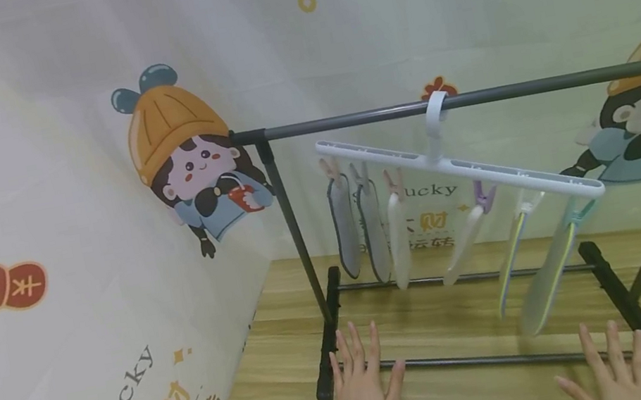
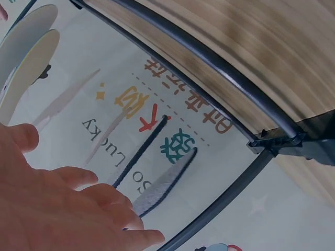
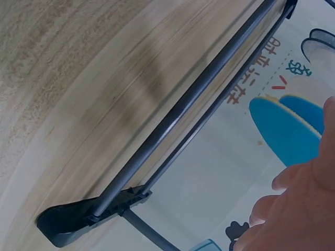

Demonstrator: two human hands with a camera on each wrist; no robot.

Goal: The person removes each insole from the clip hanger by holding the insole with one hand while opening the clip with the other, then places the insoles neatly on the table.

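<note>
Hanging looks done: six insoles (image 1: pixel 549 286) clipped along the white hanger (image 1: pixel 464 168), hooked over the rack (image 1: pixel 345 121) above the surface (image 1: pixel 261 375). Left hand (image 1: pixel 364 392) and right hand (image 1: pixel 624 374) near its front bar (image 1: pixel 490 359), each grip spread, holding nothing. No loose insoles visible.

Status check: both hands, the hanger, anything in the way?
Left hand, right hand: holding nothing. Hanger hooked on top bar, six insoles clipped underneath. No obstruction seen between hands and hanger.
</note>
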